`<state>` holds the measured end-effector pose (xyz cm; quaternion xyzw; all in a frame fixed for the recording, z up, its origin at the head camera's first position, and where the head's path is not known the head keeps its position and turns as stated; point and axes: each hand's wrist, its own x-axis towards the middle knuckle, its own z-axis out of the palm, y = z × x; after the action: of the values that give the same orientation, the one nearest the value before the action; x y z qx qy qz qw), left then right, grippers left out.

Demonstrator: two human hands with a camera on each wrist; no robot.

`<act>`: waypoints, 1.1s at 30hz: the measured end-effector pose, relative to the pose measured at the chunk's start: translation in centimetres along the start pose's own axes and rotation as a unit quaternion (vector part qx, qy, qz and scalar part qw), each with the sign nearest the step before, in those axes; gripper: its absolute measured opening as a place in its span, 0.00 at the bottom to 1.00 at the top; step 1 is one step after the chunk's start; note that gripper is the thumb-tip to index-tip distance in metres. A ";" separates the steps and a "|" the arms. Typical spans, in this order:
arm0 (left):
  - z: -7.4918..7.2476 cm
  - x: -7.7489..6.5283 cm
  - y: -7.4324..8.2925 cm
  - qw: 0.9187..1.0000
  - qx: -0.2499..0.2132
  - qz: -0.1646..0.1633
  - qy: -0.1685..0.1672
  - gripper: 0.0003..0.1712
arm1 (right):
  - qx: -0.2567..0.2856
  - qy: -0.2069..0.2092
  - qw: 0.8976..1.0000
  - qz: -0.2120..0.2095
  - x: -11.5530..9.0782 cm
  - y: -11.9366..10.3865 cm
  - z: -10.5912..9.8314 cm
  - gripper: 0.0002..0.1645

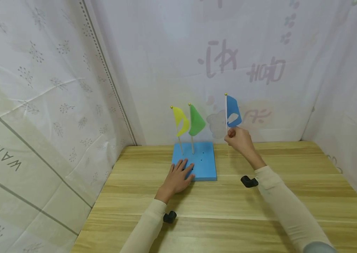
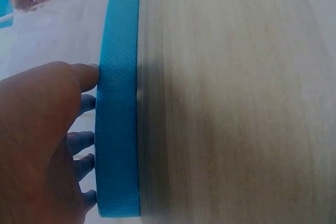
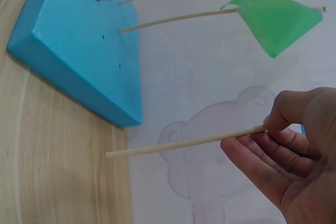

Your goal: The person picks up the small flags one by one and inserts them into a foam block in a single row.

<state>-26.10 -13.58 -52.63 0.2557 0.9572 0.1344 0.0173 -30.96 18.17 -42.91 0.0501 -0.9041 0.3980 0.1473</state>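
A blue foam block (image 1: 208, 172) lies flat on the table, with small holes in its top. My left hand (image 1: 178, 177) rests on the block's near left part, fingers spread and straight. A yellow flag (image 1: 183, 123) and a green flag (image 1: 196, 121) stand on sticks in the block's far left part. To the right of the block, my right hand (image 1: 240, 140) pinches the wooden stick (image 3: 184, 144) of a blue flag (image 1: 233, 109) between thumb and fingers. The stick's bare lower end is apart from the block, in the right wrist view.
The wooden table (image 1: 140, 207) reaches back to a printed curtain (image 1: 166, 70). More patterned cloth (image 1: 39, 105) hangs at the left side. A black wrist camera (image 1: 169, 217) sits by the left sleeve, another black camera (image 1: 248, 181) by the right sleeve.
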 end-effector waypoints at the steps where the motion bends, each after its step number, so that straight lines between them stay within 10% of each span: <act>1: 0.1 0.0 -0.1 1.000 0.000 0.000 0.001 0.35 | 0.001 0.000 1.000 -0.005 0.1 -0.1 0.2 0.07; 33: -0.1 0.0 0.1 1.000 0.003 0.000 -0.003 0.35 | 0.048 0.010 0.996 -0.076 3.1 -3.6 7.1 0.09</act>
<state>-26.09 -13.48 -52.51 0.2558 0.9577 0.1308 0.0191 -34.75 10.64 -43.98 0.1214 -0.8759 0.4295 0.1836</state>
